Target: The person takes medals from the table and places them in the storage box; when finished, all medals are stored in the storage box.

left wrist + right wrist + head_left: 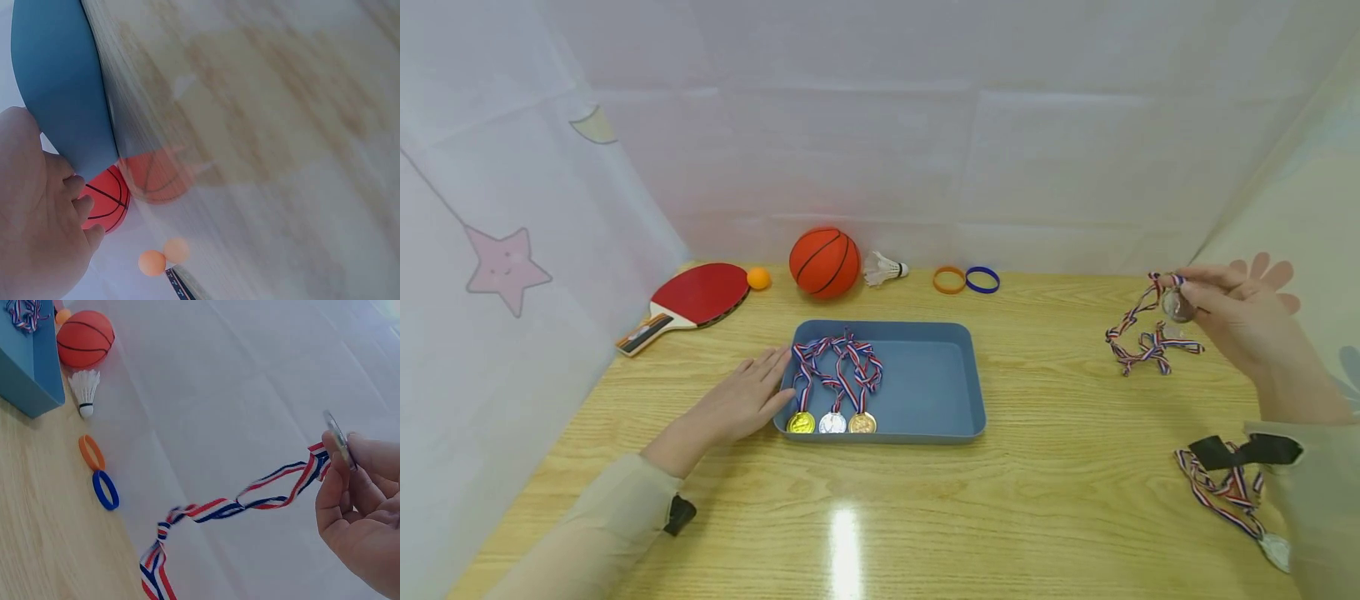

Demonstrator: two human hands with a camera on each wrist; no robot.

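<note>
Between thumb and fingers, my right hand (1240, 312) pinches a medal (339, 440) by its edge, above the right side of the table. From it a knotted red, white and blue ribbon (215, 509) trails down to the left. My left hand (741, 398) rests against the left wall of a blue-grey tray (925, 383), fingers straight. Inside the tray, along its near left side, lie a gold medal (801, 422), a silver medal (832, 423) and a bronze-coloured medal (862, 422), their ribbons bunched behind them.
A silver medal (1274, 551) with its ribbon lies partly behind my right sleeve. Along the back are a red paddle (703, 293), an orange ball (758, 278), a small basketball (825, 262), a shuttlecock (883, 268), an orange wristband (949, 290) and a blue wristband (982, 289).
</note>
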